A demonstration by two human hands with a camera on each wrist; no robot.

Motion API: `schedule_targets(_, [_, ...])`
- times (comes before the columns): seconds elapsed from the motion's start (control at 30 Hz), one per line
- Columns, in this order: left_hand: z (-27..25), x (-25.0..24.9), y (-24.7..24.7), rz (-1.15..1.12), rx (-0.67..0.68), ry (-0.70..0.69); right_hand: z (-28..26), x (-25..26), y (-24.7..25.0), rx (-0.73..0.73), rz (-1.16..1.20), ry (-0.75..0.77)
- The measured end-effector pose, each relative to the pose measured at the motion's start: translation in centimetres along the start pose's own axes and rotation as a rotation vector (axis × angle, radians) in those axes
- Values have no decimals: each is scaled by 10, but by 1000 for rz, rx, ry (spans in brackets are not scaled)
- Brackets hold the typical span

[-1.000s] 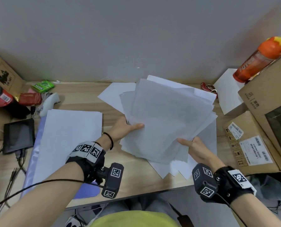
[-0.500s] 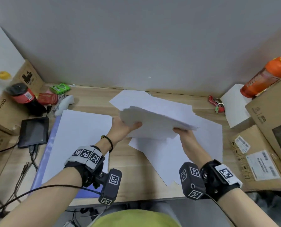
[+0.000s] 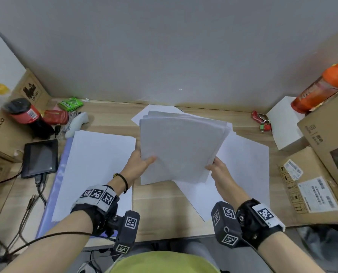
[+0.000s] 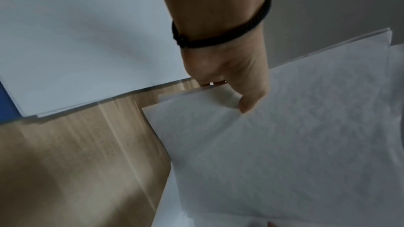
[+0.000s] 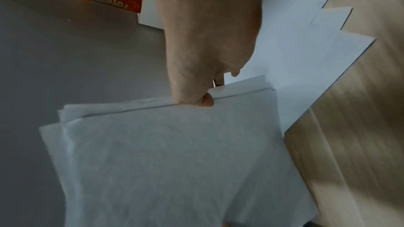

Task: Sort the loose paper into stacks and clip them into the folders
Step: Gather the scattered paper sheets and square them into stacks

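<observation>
A bundle of several white sheets (image 3: pixel 181 146) stands tilted up above the desk, its top edges fanned unevenly. My left hand (image 3: pixel 139 162) pinches its left edge, thumb on the near face (image 4: pixel 247 104). My right hand (image 3: pixel 216 167) pinches the right edge (image 5: pixel 196 99). Loose white sheets (image 3: pixel 243 162) lie spread on the wooden desk (image 3: pixel 160 211) beneath and to the right. At the left a neat white stack (image 3: pixel 97 166) lies on a blue folder (image 3: pixel 50 201).
Cardboard boxes (image 3: pixel 312 186) and an orange bottle (image 3: pixel 321 87) crowd the right edge. A black tablet (image 3: pixel 40 158), a red can (image 3: pixel 24 113), a white controller (image 3: pixel 76 123) and cables sit at the left. Red keys (image 3: pixel 260 120) lie near the back wall.
The bundle was tipped nearly flat half a second ago and now stands tilted up again, its sheets more closely gathered than a second ago. Both hands kept their hold.
</observation>
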State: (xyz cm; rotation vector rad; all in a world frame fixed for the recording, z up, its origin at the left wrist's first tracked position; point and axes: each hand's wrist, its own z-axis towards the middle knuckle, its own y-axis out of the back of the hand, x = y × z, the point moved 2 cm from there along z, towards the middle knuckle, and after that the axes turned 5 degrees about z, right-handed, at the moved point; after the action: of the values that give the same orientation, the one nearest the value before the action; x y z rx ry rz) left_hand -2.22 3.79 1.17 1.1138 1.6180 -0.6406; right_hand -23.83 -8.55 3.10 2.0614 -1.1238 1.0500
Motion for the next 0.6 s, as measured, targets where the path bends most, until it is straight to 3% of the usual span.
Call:
schedule_targets(0.17, [5, -33, 2, 4, -20, -81, 6, 17, -1, -35, 24, 105])
schedule_targets(0.27, [5, -39, 14, -51, -15, -131, 1, 31, 4, 21, 62, 178])
schedule_targets(0.4, [3, -31, 12, -37, 27, -126, -1, 26, -2, 92, 40, 189])
schedule_targets(0.6, [-4, -10, 10, -19, 18, -53, -4, 12, -3, 27, 52, 157])
